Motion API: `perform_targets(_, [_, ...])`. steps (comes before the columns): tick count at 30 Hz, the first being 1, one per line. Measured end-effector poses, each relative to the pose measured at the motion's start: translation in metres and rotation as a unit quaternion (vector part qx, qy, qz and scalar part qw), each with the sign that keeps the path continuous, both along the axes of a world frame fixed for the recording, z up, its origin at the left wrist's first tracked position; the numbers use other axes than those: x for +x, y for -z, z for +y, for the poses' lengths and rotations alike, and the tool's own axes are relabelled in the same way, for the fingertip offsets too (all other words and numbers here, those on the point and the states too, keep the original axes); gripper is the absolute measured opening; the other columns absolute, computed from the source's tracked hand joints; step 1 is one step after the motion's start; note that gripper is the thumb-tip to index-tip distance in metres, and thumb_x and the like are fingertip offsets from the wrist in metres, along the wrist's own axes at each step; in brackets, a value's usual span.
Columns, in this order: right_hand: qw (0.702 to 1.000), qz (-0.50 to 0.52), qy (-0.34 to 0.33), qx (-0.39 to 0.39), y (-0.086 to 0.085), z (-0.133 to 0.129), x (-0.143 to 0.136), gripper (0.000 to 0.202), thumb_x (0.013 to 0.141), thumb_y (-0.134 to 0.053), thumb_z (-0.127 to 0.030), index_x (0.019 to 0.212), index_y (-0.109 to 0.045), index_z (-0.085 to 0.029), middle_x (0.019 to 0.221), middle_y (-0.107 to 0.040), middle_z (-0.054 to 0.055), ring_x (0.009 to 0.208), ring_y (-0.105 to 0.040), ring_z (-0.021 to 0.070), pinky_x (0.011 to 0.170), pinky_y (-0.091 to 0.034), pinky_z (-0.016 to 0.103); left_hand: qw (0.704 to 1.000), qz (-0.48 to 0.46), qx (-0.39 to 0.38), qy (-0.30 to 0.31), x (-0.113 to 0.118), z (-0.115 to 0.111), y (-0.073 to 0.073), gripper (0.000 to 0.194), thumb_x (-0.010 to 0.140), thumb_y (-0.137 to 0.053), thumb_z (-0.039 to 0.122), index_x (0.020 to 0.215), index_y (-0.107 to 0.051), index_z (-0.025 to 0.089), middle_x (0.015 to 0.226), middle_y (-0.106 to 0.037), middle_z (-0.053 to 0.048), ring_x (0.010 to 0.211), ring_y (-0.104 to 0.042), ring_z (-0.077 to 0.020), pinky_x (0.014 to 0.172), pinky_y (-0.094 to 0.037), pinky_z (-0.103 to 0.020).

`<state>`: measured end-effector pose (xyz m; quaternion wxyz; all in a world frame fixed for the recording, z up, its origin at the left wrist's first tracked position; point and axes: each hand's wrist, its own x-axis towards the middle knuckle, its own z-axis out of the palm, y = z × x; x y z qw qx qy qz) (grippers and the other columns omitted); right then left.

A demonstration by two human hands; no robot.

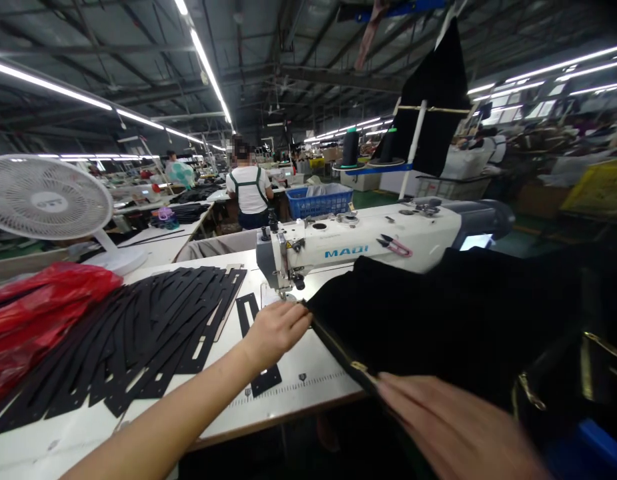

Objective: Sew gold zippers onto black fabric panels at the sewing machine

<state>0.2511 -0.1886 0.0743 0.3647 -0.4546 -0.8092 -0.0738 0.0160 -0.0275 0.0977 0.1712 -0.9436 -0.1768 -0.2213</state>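
Note:
Black fabric [413, 313] with a gold zipper along its edge spreads from the sewing machine [358, 243] toward the right. Its left corner is pinched in my left hand [279, 328], just in front of the needle area, with the fingers closed. Lower right, my right hand [453, 420] lies along the zippered edge beside the gold zipper pull [359, 367]; its fingers are stretched out and slightly blurred. Under my left wrist a black slotted strip [265, 380] lies on the white table [313, 393], partly hidden by my arm.
Many black slotted strips [158, 320] are fanned out at left, beside a red plastic bag [48, 307] and a white fan [51, 200]. Thread cones [351, 148] stand behind the machine. Beyond are a blue basket [321, 203] and a person [249, 187] facing away.

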Motion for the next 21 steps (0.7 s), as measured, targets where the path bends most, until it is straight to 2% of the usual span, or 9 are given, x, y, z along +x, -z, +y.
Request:
perform_targets(3, [0.995,-0.042,-0.087,-0.026,0.021,0.018,-0.030,0.026,0.090,-0.044,-0.025,0.108,-0.063,-0.021,0.096,-0.068,0.004,0.080,-0.064,0.0163,0.070,-0.054,0.023,0.990,0.073,-0.081,-0.088,-0.019,0.009,0.043,0.020,0.084,-0.046,0.009,0.092,-0.063,0.016,0.096,-0.068,-0.008,0.091,-0.063,-0.0197,0.087,-0.047,-0.037])
perform_targets(5, [0.997,-0.015,-0.044,-0.056,0.025,0.034,-0.025,0.025,0.091,-0.044,-0.029,0.105,-0.063,-0.020,0.097,-0.067,0.005,0.086,-0.063,0.0180,0.076,-0.053,0.027,0.981,0.065,-0.121,-0.137,-0.024,0.000,0.053,0.022,0.085,-0.046,0.013,0.100,-0.063,0.017,0.107,-0.065,-0.008,0.102,-0.059,-0.0215,0.099,-0.038,-0.043])
perform_targets(7, [0.993,0.008,0.077,-0.093,0.024,0.058,-0.006,0.026,0.090,-0.045,-0.032,0.103,-0.063,-0.018,0.101,-0.065,0.008,0.093,-0.060,0.0218,0.083,-0.050,0.034,0.965,0.060,-0.177,-0.183,-0.021,-0.015,0.054,0.031,0.088,-0.048,0.030,0.115,-0.057,0.017,0.121,-0.058,-0.010,0.116,-0.050,-0.0249,0.107,-0.025,-0.049])
perform_targets(9, [0.965,-0.010,0.211,-0.155,0.024,0.090,0.016,0.031,0.086,-0.049,-0.035,0.105,-0.062,-0.013,0.102,-0.063,0.013,0.096,-0.058,0.0273,0.082,-0.048,0.039,0.950,0.077,-0.228,-0.198,-0.015,-0.026,0.050,0.063,0.081,-0.050,0.056,0.126,-0.048,0.013,0.131,-0.048,-0.015,0.126,-0.037,-0.0309,0.109,-0.012,-0.055])
perform_targets(10, [0.947,-0.024,0.245,-0.206,0.026,0.107,0.026,0.035,0.085,-0.051,-0.037,0.106,-0.061,-0.011,0.104,-0.062,0.015,0.098,-0.057,0.0292,0.083,-0.047,0.040,0.945,0.091,-0.248,-0.195,-0.012,-0.028,0.049,0.080,0.074,-0.050,0.067,0.129,-0.044,0.010,0.135,-0.042,-0.018,0.130,-0.031,-0.0337,0.109,-0.008,-0.057])
perform_targets(12, [0.913,-0.023,0.273,-0.302,0.032,0.139,0.039,0.039,0.083,-0.054,-0.041,0.104,-0.060,-0.009,0.102,-0.062,0.017,0.097,-0.057,0.0297,0.081,-0.045,0.037,0.933,0.123,-0.283,-0.183,-0.007,-0.025,0.046,0.102,0.062,-0.048,0.080,0.134,-0.037,0.007,0.140,-0.032,-0.021,0.132,-0.021,-0.0374,0.107,-0.002,-0.061])
perform_targets(14, [0.892,-0.006,0.285,-0.350,0.039,0.166,0.046,0.039,0.082,-0.053,-0.046,0.094,-0.062,-0.010,0.093,-0.064,0.016,0.089,-0.060,0.0282,0.073,-0.045,0.033,0.922,0.150,-0.314,-0.170,-0.006,-0.015,0.043,0.111,0.057,-0.047,0.084,0.137,-0.031,0.009,0.144,-0.025,-0.019,0.133,-0.016,-0.0390,0.105,0.000,-0.063])
perform_targets(18, [0.882,0.037,0.291,-0.368,0.047,0.196,0.052,0.040,0.084,-0.047,-0.051,0.075,-0.060,-0.014,0.073,-0.063,0.009,0.071,-0.061,0.0216,0.058,-0.042,0.026,0.913,0.159,-0.333,-0.172,-0.008,0.002,0.037,0.109,0.059,-0.043,0.085,0.140,-0.025,0.014,0.147,-0.020,-0.014,0.134,-0.012,-0.0388,0.104,0.003,-0.065])
perform_targets(21, [0.888,0.063,0.280,-0.358,0.048,0.208,0.051,0.041,0.086,-0.043,-0.052,0.072,-0.057,-0.016,0.069,-0.061,0.005,0.067,-0.059,0.0185,0.054,-0.038,0.024,0.914,0.153,-0.324,-0.191,-0.006,0.004,0.039,0.116,0.056,-0.046,0.084,0.141,-0.021,0.010,0.146,-0.021,-0.017,0.134,-0.011,-0.0384,0.105,0.005,-0.062])
